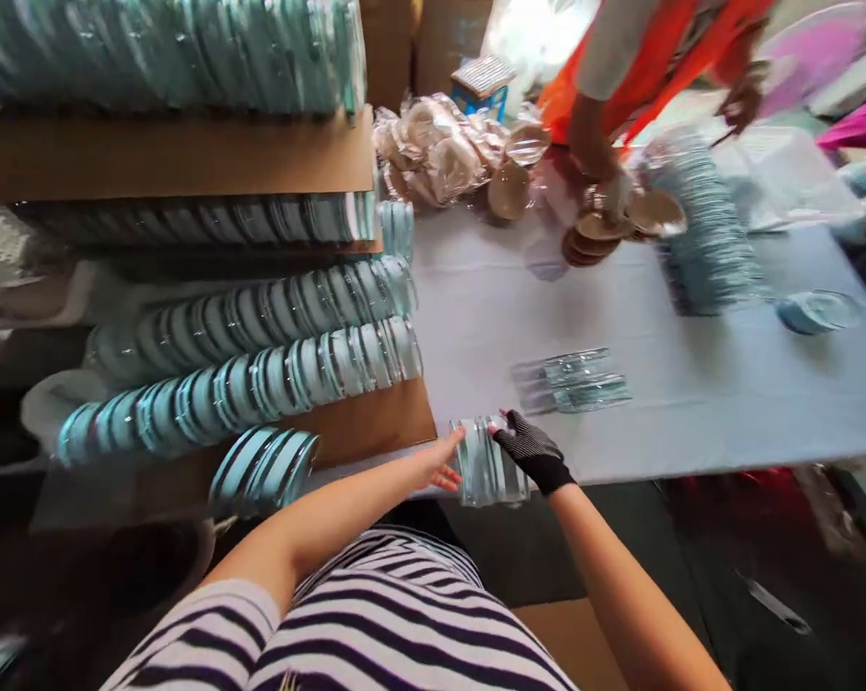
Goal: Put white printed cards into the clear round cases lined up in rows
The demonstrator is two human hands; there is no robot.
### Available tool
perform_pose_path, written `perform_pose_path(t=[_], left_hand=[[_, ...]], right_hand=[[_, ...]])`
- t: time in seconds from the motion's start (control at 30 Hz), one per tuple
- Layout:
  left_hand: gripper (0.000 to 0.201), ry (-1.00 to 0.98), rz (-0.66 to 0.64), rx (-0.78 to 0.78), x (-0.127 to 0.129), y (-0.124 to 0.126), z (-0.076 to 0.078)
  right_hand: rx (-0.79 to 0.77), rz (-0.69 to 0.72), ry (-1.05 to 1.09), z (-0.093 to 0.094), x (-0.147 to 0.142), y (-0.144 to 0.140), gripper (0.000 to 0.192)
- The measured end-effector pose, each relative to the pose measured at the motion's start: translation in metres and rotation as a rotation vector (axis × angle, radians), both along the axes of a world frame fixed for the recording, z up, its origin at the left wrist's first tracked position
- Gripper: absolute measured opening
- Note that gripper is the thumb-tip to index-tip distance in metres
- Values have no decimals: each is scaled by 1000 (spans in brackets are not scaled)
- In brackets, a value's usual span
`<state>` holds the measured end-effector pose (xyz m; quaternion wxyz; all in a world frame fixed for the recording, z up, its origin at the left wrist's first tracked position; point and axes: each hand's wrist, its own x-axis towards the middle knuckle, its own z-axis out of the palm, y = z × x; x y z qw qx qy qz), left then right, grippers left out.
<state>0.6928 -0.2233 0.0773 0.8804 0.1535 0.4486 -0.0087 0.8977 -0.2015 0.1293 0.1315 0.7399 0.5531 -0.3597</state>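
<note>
"Where's the clear stack (481,473)?"

"At the near edge of the bench (699,403), between the left hand (440,462) and the gloved right hand (530,449)."

"How are they set?"

"The left is partly open, touching the stack's left end; I can't tell whether it grips. The right is curled, fingertips holding the far edge."

"Anything close?"

"A clear bundle (584,392), just beyond the right hand."
</note>
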Motion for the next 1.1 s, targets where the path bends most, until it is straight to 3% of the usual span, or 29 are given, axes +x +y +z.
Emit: perform_pose_path(t=[0.1, 0.17, 0.2, 0.27, 0.33, 0.4, 0.5, 0.57, 0.63, 0.73, 0.8, 0.87, 0.93, 1.0, 1.1], left_hand=[[83, -87, 145, 250, -38, -15, 13], [90, -92, 230, 527, -76, -27, 20], [93, -42, 240, 667, -96, -34, 23], [91, 143, 179, 824, -134, -48, 24], [84, 356, 42, 805, -165, -62, 19], [76, 520, -14, 759, -189, -78, 14], [59, 732, 138, 958, -223, -104, 15], [46, 908, 262, 1200, -248, -121, 19], [34, 1048, 352, 1359, -274, -137, 21], [31, 1180, 599, 1298, -306, -148, 14], [43, 1230, 807, 1153, -319, -147, 4], [61, 1218, 901, 1033, -326, -141, -4], [74, 1187, 839, 1001, -330, -137, -9], [79, 1208, 699, 1033, -330, -140, -11], [67, 1289, 569, 1124, -327, -153, -14]], right_hand=[[513, -50, 173, 19, -30, -38, 52], [683, -48, 306, 26, -50, -66, 54], [682, -37, 363, 24, -61, -80, 57], [528, -8, 462, 11, -83, -102, 65], [279, -24, 558, -12, -105, -114, 72], [90, -129, 650, -36, -126, -112, 74], [-68, -405, 676, -57, -153, -97, 75], [-187, -553, 679, -59, -171, -84, 80], [-298, -613, 743, -54, -190, -74, 84], [-360, -579, 855, -48, -216, -65, 85], [-366, -553, 881, -46, -226, -61, 83], [-394, -524, 898, -46, -227, -57, 81], [-420, -447, 917, -48, -218, -51, 77], [-386, -305, 905, -52, -204, -42, 71], [-206, -76, 780, -58, -191, -27, 65]])
